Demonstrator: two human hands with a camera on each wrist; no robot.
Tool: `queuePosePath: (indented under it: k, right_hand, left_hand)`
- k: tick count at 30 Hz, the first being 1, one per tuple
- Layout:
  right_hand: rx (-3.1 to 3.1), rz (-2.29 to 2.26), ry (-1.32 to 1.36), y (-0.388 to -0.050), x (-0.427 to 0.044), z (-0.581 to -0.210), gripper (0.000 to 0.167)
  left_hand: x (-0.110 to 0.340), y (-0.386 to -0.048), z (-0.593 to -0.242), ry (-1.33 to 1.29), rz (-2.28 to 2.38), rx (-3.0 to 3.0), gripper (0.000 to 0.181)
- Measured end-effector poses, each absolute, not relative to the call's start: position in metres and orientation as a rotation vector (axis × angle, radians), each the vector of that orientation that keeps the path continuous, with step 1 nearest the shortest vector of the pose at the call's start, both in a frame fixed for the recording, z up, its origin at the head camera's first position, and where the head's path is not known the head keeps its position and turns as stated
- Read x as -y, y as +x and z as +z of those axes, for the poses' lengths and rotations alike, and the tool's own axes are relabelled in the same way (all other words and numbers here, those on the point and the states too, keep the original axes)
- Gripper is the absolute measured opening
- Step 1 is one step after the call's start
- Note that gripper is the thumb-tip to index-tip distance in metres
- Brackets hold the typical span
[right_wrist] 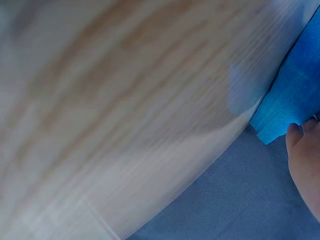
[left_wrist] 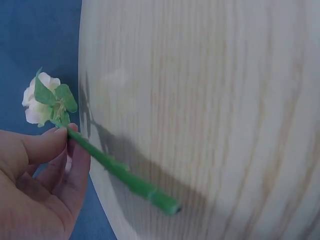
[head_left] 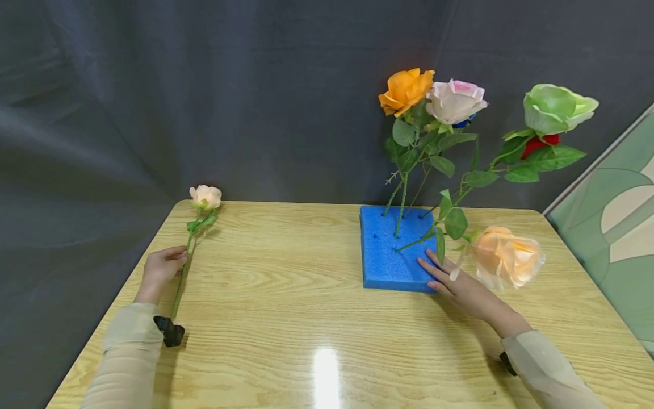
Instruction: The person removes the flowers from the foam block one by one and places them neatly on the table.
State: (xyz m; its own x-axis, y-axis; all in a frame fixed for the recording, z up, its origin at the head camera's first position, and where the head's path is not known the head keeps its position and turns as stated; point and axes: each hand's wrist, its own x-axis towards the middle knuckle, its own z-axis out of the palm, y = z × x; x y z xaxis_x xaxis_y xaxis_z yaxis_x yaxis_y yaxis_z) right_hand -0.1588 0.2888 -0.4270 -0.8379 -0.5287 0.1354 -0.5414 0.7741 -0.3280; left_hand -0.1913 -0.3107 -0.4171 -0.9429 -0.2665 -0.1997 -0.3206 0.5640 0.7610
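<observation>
Currently I have the thumb and fingers of the left hand (head_left: 162, 267) pinched round the thin green stem of a pale cream-pink artificial rose (head_left: 206, 197), near the left edge of the wood-grain table (head_left: 286, 318). Its bloom sits by the table's far left corner; its bare stem end points toward the near edge. My right hand (head_left: 462, 287) spreads its fingers, nearly straight, on the right side of a square blue foam block (head_left: 378, 267), touching it toward its near corner without grasping any stem. That block lies right of centre, close to the table's far edge. Above and beside it I count six blooms: orange (head_left: 406, 91), pink-tinged white (head_left: 456, 103), mostly hidden blue (head_left: 464, 122), light green (head_left: 554, 111), half-covered red (head_left: 539, 146) and peach (head_left: 508, 257), which leans past the block's right edge. I can't trace every stem, but I judge the planting mostly done, with the cream-pink rose left, not yet in the foam.
</observation>
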Motion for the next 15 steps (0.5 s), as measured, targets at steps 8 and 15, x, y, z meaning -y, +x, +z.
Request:
queuePosePath:
  k: [8,15]
  right_hand:
    - [2.907,0.550,0.888,-0.158,-0.289,-0.427,0.051]
    - [2.914,0.554,0.889,-0.159,-0.290,-0.429,0.052]
  left_hand:
    - [0.321,-0.190,-0.422,-0.570,1.345,-2.749,0.040]
    - [0.325,-0.190,-0.425,-0.583,1.440,-2.699,0.039]
